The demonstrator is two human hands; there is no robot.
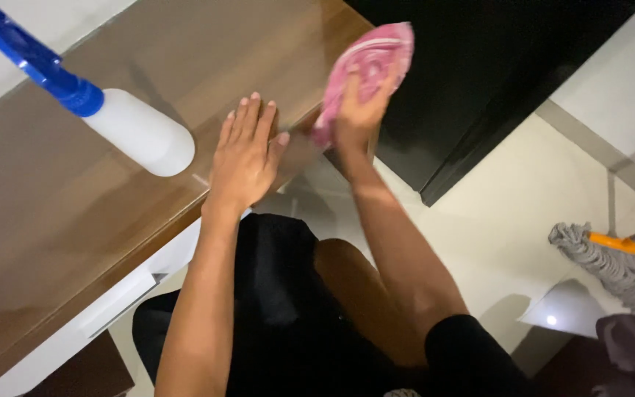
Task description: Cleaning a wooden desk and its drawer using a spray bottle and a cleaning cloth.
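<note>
The spray bottle (137,131) stands at 10 o'clock on the bench (53,213). The left hand (244,158) lies flat, fingers apart, bracing. The right hand (358,110), grip clamped on the pink cloth (376,62) at 1 o'clock, appears mid-wipe; finishing likely calls for steady strokes along the edge.

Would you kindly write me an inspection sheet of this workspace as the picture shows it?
Surface: glossy brown tabletop with reflections; white drawer front below its edge.
Job's things: pink cloth, bunched, at the tabletop's far corner; white spray bottle with blue head lying on the top.
Clutter: nothing seen.
Grippers: left hand flat on the tabletop, fingers spread; right hand gripping the cloth.
Cables: nothing seen.
Surroundings: pale tiled floor; grey string mop with orange collar lying on it; dark cabinet beyond the table.
</note>
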